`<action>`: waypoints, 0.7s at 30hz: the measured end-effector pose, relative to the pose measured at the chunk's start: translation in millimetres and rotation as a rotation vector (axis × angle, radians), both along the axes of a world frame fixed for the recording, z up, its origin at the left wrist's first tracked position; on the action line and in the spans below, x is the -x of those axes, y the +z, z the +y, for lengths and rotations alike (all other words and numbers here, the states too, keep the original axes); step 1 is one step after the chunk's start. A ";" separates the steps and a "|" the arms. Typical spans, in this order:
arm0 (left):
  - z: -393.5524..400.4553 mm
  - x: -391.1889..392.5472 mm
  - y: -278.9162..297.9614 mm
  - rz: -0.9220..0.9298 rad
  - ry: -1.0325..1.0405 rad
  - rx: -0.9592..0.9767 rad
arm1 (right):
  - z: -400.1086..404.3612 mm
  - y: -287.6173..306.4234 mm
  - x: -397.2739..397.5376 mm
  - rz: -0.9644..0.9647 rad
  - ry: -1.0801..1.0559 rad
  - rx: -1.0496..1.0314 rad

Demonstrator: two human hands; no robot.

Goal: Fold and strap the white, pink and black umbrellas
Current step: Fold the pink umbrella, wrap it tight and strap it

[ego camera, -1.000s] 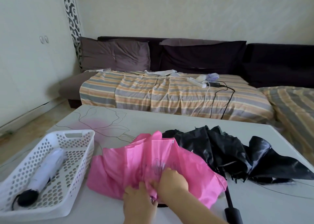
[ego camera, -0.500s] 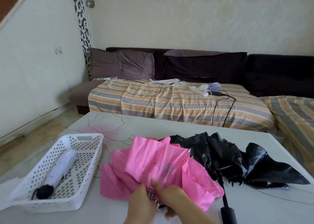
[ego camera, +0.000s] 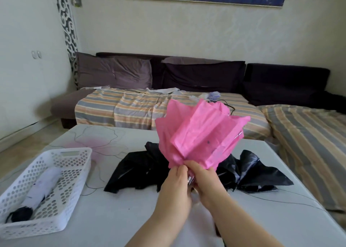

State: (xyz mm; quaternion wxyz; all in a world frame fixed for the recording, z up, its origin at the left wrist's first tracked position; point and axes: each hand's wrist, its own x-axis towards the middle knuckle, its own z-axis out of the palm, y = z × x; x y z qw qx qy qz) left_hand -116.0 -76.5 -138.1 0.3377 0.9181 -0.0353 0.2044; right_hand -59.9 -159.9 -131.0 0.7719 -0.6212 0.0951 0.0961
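- The pink umbrella is the one in hand, held above the table with its canopy fanned out and unstrapped.
- Both the left hand and right hand curl their fingers round the gathered base of the cloth.
- The white umbrella already lies rolled in the basket; the black umbrella sprawls unfolded behind.
- Next, I judge, the pleats need smoothing round the shaft, then the strap must be found.
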 end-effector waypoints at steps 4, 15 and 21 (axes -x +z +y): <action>-22.0 -5.7 -5.1 -0.022 -0.020 0.077 | -30.1 5.0 -0.3 -0.054 -0.138 0.131; -27.8 -19.6 -57.4 0.235 -0.132 0.575 | -44.6 -30.4 -8.1 -0.072 -0.040 0.361; -35.5 -23.8 -68.7 0.263 -0.237 0.787 | -68.5 -40.1 -34.8 -0.031 -0.039 0.310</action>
